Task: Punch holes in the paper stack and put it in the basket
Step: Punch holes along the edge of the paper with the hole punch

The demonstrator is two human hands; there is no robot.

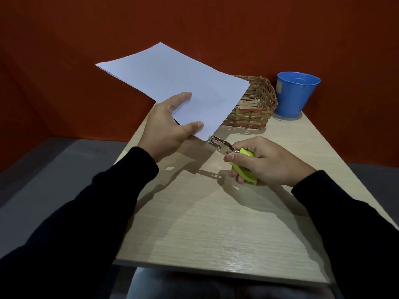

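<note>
My left hand [167,126] holds a thin stack of white paper [172,80] up above the table, thumb on top near its lower corner. My right hand [261,161] grips the green handles of a hand-held hole punch [230,151]. The punch's metal jaws sit at the lowest corner of the stack. A woven wicker basket [259,104] stands at the back of the table, partly hidden behind the paper.
A blue metal bucket [294,93] stands to the right of the basket at the back right corner. The light wooden table [216,212] has its left edge under my left arm. A red wall rises behind.
</note>
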